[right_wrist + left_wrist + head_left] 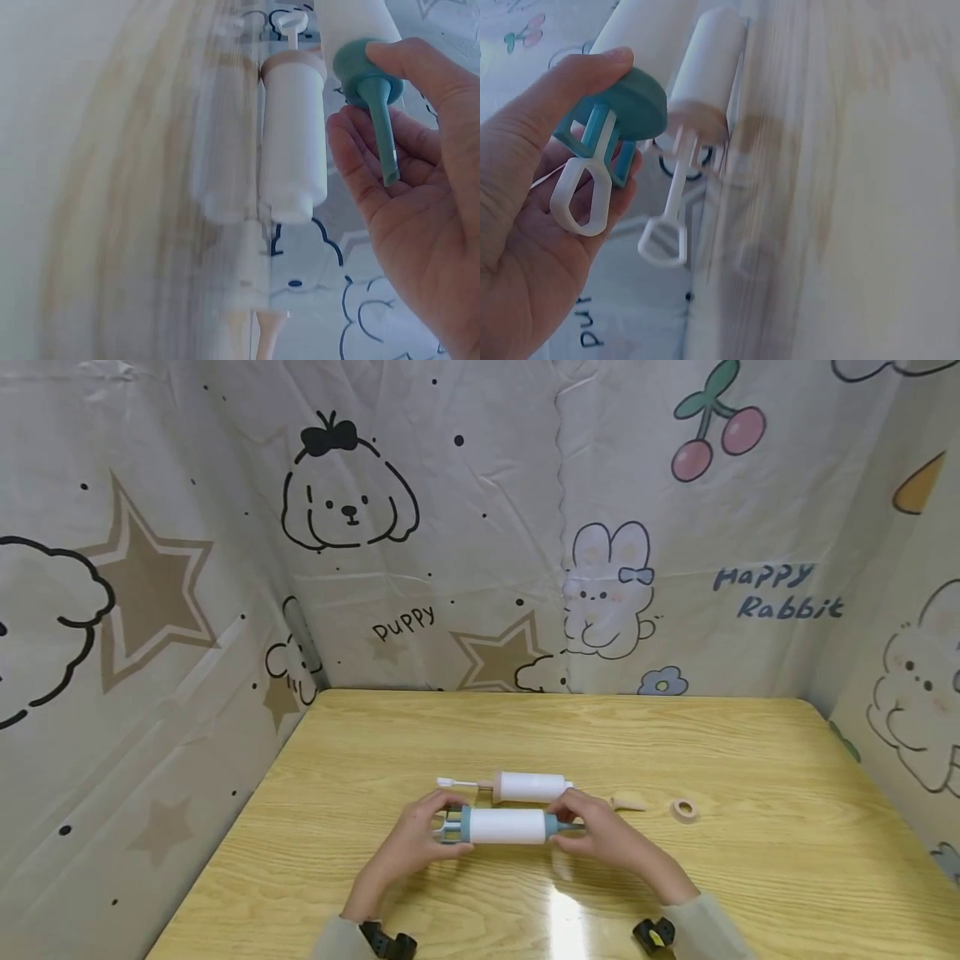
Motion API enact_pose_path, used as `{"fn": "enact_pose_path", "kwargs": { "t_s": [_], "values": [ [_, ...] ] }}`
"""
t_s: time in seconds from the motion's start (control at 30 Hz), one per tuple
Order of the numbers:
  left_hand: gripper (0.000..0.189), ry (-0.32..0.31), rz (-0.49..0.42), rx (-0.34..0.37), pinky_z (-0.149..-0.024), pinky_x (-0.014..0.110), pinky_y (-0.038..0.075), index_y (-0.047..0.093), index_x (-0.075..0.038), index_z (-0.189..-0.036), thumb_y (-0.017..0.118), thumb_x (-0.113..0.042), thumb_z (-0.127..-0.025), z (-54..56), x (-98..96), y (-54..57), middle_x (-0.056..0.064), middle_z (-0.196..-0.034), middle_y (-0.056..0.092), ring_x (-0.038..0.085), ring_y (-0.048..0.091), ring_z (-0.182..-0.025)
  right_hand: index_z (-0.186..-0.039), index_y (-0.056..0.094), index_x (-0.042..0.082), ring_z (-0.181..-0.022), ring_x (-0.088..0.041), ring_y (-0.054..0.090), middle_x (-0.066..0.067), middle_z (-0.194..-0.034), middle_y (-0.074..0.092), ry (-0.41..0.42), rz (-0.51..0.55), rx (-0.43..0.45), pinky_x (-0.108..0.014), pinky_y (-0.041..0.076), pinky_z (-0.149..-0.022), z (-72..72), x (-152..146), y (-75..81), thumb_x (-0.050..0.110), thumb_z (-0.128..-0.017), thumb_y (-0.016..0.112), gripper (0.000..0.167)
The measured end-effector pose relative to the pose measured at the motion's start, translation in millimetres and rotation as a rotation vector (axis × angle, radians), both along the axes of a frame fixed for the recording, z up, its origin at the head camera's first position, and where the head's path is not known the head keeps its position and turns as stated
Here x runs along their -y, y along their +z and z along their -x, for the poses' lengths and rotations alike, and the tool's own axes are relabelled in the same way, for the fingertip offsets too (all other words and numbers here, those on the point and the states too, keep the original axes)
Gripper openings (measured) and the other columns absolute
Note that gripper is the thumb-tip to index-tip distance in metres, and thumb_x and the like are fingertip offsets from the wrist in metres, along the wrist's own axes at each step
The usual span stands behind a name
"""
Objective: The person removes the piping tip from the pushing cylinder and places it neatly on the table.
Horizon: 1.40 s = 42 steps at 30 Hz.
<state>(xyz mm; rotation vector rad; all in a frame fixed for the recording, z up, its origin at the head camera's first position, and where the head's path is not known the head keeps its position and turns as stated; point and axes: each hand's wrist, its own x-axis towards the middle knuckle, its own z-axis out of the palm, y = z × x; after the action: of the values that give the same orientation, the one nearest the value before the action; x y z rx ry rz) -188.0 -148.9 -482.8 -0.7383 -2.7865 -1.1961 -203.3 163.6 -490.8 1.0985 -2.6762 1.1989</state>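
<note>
Between both hands lies a white balloon pump (507, 826) with teal ends, held level over the table. My left hand (420, 835) grips its teal handle end, thumb on the collar (639, 103); a white pull loop (561, 196) shows by the palm. The right hand (606, 833) pinches the other end around the teal cap, and the tapered teal nozzle (383, 133) points toward the palm. Just behind is a second white pump (531, 787) with a beige collar, lying on its side. Its white pull handle (676, 184) sticks out to the left.
On the wood-grain table (750, 752), right of the second pump, lie a beige nozzle (628, 805) and a beige ring (685, 821). Printed cloth (487, 552) hangs behind the table and along both sides.
</note>
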Motion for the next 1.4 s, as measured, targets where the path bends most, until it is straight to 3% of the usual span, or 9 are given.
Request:
{"fn": "enact_pose_path", "kwargs": {
  "t_s": [0.27,0.57,1.03,1.2,1.27,1.4],
  "values": [
    [0.051,-0.033,-0.006,-0.04,-0.089,0.04,0.057,0.061,-0.012,-0.118,0.085,-0.025,-0.075,-0.4,-26.2,1.6,0.003,-0.12,0.065,0.022,0.064,-0.106,-0.109,0.061,0.01,-0.086,-0.002,0.06,0.0,-0.1,0.065,-0.007,0.043,-0.095,-0.021,0.057,-0.074,-8.3,-27.1,-1.3,0.007,-0.083,0.076,0.03],
    [0.054,-0.071,-0.021,-0.06,-0.093,0.039,0.056,0.06,-0.008,-0.121,0.085,-0.023,-0.076,0.5,-53.3,4.7,0.005,-0.122,0.063,0.023,0.063,-0.109,-0.105,0.063,0.012,-0.085,0.003,0.059,0.005,-0.097,0.065,-0.044,0.078,-0.163,-0.02,0.057,-0.072,-13.7,-51.2,-1.1,0.005,-0.079,0.079,0.031],
    [0.054,-0.078,0.007,-0.052,-0.09,0.035,0.056,0.059,-0.01,-0.12,0.084,-0.028,-0.077,-0.3,-71.0,4.1,0.003,-0.118,0.063,0.023,0.063,-0.107,-0.106,0.063,0.01,-0.084,0.0,0.059,0.002,-0.097,0.065,-0.032,0.109,-0.226,-0.021,0.057,-0.072,-20.3,-69.8,1.4,0.0,-0.077,0.079,0.035],
    [0.054,-0.08,0.0,-0.05,-0.09,0.036,0.057,0.059,-0.01,-0.121,0.084,-0.028,-0.077,-0.1,-69.8,3.0,0.003,-0.12,0.063,0.023,0.064,-0.107,-0.109,0.063,0.011,-0.087,0.0,0.06,0.001,-0.099,0.065,-0.043,0.112,-0.192,-0.023,0.057,-0.074,-21.2,-70.0,3.2,0.004,-0.08,0.078,0.034],
    [0.054,-0.084,-0.004,-0.048,-0.09,0.036,0.057,0.059,-0.01,-0.122,0.084,-0.028,-0.077,-0.1,-69.0,2.7,0.003,-0.12,0.063,0.024,0.064,-0.107,-0.111,0.063,0.008,-0.091,-0.001,0.06,0.0,-0.102,0.065,-0.065,0.113,-0.13,-0.026,0.058,-0.077,-21.5,-70.0,4.1,0.007,-0.083,0.076,0.031],
    [0.054,-0.088,-0.011,-0.046,-0.089,0.035,0.057,0.059,-0.009,-0.122,0.083,-0.027,-0.078,0.0,-68.0,3.0,0.003,-0.12,0.063,0.024,0.064,-0.107,-0.116,0.063,0.004,-0.096,0.002,0.058,-0.005,-0.11,0.065,-0.144,0.106,0.076,-0.027,0.056,-0.082,-20.2,-70.4,5.4,0.016,-0.095,0.064,0.024]
  ]
}}
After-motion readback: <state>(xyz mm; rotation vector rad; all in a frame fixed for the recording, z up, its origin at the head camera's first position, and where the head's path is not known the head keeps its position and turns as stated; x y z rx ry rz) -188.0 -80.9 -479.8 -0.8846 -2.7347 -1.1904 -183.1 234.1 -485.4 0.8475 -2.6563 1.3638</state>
